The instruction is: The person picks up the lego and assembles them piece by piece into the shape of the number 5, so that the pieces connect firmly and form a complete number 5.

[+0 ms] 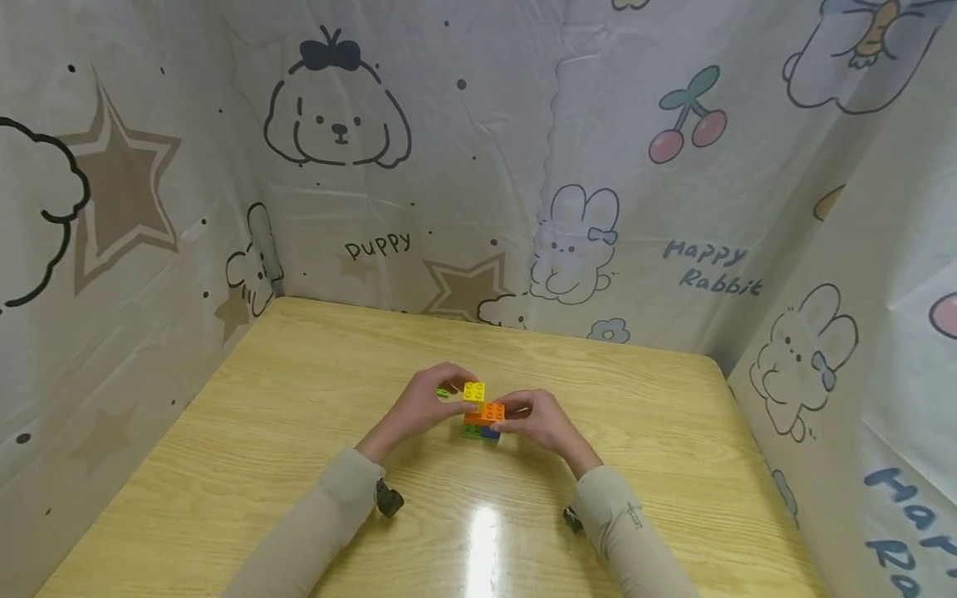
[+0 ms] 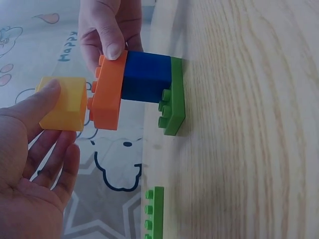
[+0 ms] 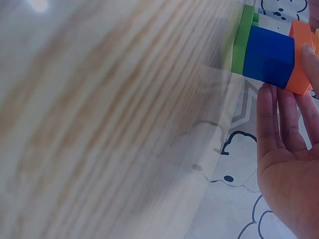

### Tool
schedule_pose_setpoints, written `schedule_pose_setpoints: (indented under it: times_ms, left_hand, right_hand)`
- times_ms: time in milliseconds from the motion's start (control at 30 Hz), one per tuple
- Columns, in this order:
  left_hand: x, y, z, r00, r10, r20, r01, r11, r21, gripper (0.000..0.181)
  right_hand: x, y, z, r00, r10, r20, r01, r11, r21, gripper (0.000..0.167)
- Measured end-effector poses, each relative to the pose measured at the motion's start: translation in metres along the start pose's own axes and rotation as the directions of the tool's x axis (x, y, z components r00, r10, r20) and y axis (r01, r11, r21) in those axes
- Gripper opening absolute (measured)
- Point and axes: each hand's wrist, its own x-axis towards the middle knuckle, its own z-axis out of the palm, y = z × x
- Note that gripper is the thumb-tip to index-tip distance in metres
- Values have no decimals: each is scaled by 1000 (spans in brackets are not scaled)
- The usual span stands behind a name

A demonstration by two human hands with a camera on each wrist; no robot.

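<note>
My left hand (image 1: 426,404) pinches a yellow toy building block (image 2: 65,107) between thumb and fingers. A narrow gap parts the yellow block from the studs of the orange block (image 2: 108,94) below it in the left wrist view. That orange block sits on a blue block (image 3: 269,52), which stands on one end of a flat green block (image 2: 175,99) on the table. From the other side, my right hand (image 1: 544,422) grips the orange block, with its thumb on the near side and its fingers at the opposite side.
Behind my left hand, a second flat green block (image 2: 157,214) lies on the wooden table (image 1: 299,465), apart from the stack. Patterned cloth walls (image 1: 449,183) enclose the table at the back and sides.
</note>
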Motion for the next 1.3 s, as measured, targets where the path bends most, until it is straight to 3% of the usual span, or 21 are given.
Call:
schedule_pose_setpoints:
  times_ms: [367, 933, 1133, 1300]
  left_hand:
    - [-1, -2, 4, 1000, 12, 6, -12, 1000, -9, 36]
    - [-3, -4, 10, 999, -33, 12, 32, 999, 40, 36]
    - [-4, -6, 15, 997, -78, 22, 78, 997, -15, 37]
    - [-6, -9, 17, 997, -74, 11, 74, 996, -53, 36]
  right_hand:
    - [1, 1, 0, 1000, -19, 0, 19, 1000, -9, 32]
    - [1, 3, 1, 1000, -13, -6, 13, 1000, 17, 31]
    - [0, 2, 1, 1000, -27, -4, 27, 999, 18, 31]
    - [-1, 1, 2, 1000, -21, -10, 22, 999, 26, 31]
